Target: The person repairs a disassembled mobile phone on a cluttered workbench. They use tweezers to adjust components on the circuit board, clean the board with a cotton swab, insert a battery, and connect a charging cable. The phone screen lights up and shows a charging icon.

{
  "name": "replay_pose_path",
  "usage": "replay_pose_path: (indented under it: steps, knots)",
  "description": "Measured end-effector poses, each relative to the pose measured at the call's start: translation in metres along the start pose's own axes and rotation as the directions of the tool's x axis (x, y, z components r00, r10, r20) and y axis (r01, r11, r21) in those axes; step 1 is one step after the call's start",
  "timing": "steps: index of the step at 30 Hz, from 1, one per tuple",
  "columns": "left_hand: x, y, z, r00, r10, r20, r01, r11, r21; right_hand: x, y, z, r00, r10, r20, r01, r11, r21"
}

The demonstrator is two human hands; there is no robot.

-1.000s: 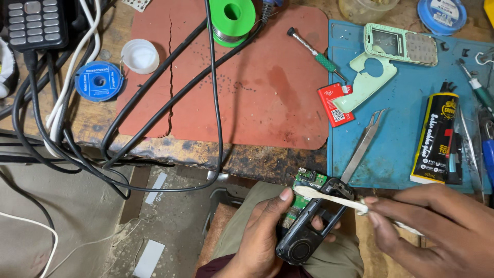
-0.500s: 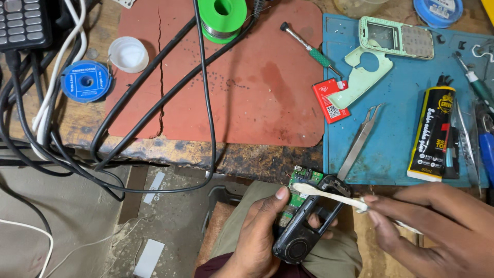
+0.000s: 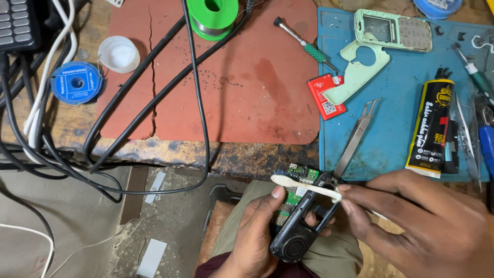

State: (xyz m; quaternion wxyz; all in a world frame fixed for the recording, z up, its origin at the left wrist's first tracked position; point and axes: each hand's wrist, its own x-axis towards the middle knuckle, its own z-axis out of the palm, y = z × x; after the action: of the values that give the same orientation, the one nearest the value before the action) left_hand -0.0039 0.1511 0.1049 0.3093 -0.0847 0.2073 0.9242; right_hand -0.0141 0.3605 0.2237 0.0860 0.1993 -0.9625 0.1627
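While I am watching from the head camera, my left hand (image 3: 257, 231) is wrapping around a dark phone body (image 3: 298, 226) held over my lap, just below the edge of the workbench (image 3: 247, 154), with the thumb pressing near its upper end and a green circuit board (image 3: 301, 177) showing at the top of the frame. My right hand (image 3: 427, 221) is pinching a pale plastic pry tool (image 3: 303, 186) between thumb and fingertips, and the tool's flat tip is lying across the top of the phone body, touching it. Both hands are closed on what they are holding and sitting close together. On the blue mat (image 3: 391, 134) above my right hand, metal tweezers (image 3: 355, 136) are lying at a slant, a black and yellow glue tube (image 3: 431, 126) is resting beside them, and a pale green phone cover (image 3: 393, 31) is sitting near the far edge. On the red mat (image 3: 231, 92) a green solder spool (image 3: 212, 15) and a small screwdriver (image 3: 303, 45) are lying, with black cables (image 3: 154, 98) crossing it.
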Motion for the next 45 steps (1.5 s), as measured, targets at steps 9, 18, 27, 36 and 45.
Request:
replay_pose_path:
  steps: [9, 18, 27, 36, 45]
  knots:
    - [0.001, -0.002, -0.002, 1.0, -0.011, -0.014, 0.011, 0.999, -0.033, -0.004, 0.003, -0.002, 1.0, -0.007, 0.027, 0.007, 1.0, 0.006]
    - [0.002, -0.002, -0.002, 1.0, -0.022, -0.02, 0.021, 0.997, -0.079, -0.014, 0.01, 0.0, 1.0, -0.008, 0.028, 0.008, 1.0, 0.016]
    - [0.003, -0.001, -0.001, 1.0, -0.018, -0.001, 0.018, 0.999, -0.049, -0.032, 0.035, -0.004, 1.0, -0.022, 0.015, 0.022, 0.999, -0.023]
    - [0.001, 0.001, 0.0, 1.0, -0.027, -0.011, 0.027, 0.999, -0.033, 0.003, 0.008, -0.005, 0.999, -0.001, 0.04, 0.001, 1.0, 0.0]
    - [0.001, -0.002, -0.003, 1.0, -0.026, -0.008, 0.026, 0.999, -0.031, 0.024, 0.038, -0.017, 0.994, -0.076, 0.074, 0.089, 0.977, -0.196]
